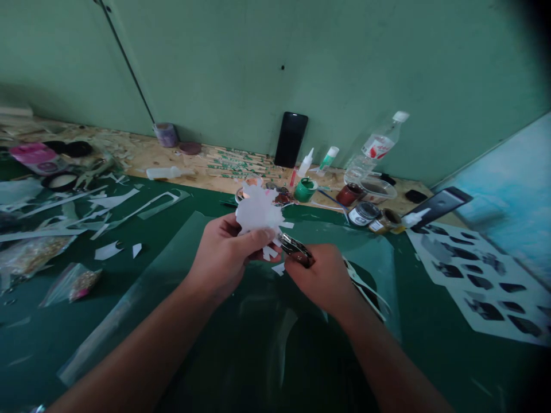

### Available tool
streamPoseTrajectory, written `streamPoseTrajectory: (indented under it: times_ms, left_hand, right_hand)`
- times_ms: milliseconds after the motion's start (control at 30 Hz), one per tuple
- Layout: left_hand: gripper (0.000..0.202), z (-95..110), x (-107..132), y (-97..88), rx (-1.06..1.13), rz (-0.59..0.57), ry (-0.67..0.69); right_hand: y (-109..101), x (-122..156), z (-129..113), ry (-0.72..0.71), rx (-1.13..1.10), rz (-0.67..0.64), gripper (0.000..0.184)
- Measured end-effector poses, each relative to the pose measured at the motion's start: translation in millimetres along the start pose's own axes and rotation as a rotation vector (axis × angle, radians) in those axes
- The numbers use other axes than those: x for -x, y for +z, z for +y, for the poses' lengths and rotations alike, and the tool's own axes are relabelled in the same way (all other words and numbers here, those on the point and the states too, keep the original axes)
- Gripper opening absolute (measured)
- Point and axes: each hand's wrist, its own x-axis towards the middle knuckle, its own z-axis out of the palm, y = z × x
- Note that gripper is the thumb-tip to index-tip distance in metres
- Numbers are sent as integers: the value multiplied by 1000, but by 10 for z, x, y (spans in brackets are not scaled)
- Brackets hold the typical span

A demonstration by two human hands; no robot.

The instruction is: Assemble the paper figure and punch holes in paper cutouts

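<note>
My left hand [235, 246] pinches a white paper cutout [260, 209] between thumb and fingers. The cutout has an uneven edge with many small tabs, and it is held up above the mat. Wrapped around a shiny metal pliers-like tool [295, 248] is my right hand [321, 272]. The tool's tip meets the lower right edge of the paper, beside my left thumb; its jaws are too small to make out. A small white scrap [279, 268] shows just below. Scissors with pale handles [365, 289] lie partly hidden behind my right wrist.
A transparent sheet [142, 304] covers part of the green mat [38, 344]. Paper offcuts [114, 198] and a small bag of beads [73, 284] lie left. Along the back stand a phone [291, 139], paint jars [364, 214] and a plastic bottle [379, 143]. A printed sheet [469, 321] lies right.
</note>
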Motion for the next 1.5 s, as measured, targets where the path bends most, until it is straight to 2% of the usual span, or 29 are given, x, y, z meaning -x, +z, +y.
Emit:
streamPoseTrajectory:
  times_ms: [100,167,300,367,433,500,567,633,767,867,1000,1100,1200,1500]
  left_hand:
    - [18,-5,-3,1,-9,27,-15]
    - [20,-13,-3,-12,-4,18,-3]
    - [29,-62,-5,-67,-84,-193,162]
    - [42,-98,-5,-80,-192,-291,173]
    - [55,-138,-3,-75,-278,-383,59]
    - [53,-187,-6,-66,-282,-519,-99]
    - [48,-250,-19,-71,-175,-653,-202]
    - [47,-318,-43,-94,-38,-708,-249]
    - [40,-401,-94,-137,64,-703,-259]
    - [34,-404,-111,-133,50,-702,-217]
    - [25,-398,-113,-111,12,-659,-168]
    - [20,-392,-100,-101,-52,-635,-160]
    - [19,-386,-83,-93,-102,-641,-120]
    - [24,-485,-135,-101,-78,-660,-7]
  right_hand:
    - [-5,-9,2,-24,9,43,33]
    - [-6,-5,0,40,-81,13,33]
    - [44,42,-15,258,-559,-189,35]
    - [107,80,-40,345,-838,-297,35]
    - [182,116,-87,420,-1042,-376,29]
    - [242,143,-147,497,-1158,-428,20]
    - [270,152,-196,601,-1222,-469,18]
    - [266,148,-212,673,-1298,-545,24]
    - [243,132,-164,619,-1489,-683,34]
    - [258,128,-136,568,-1560,-692,33]
    - [302,127,-155,528,-1594,-645,40]
    - [331,138,-195,597,-1553,-539,55]
    - [343,152,-239,676,-1497,-442,59]
    - [378,149,-265,701,-1449,-465,60]
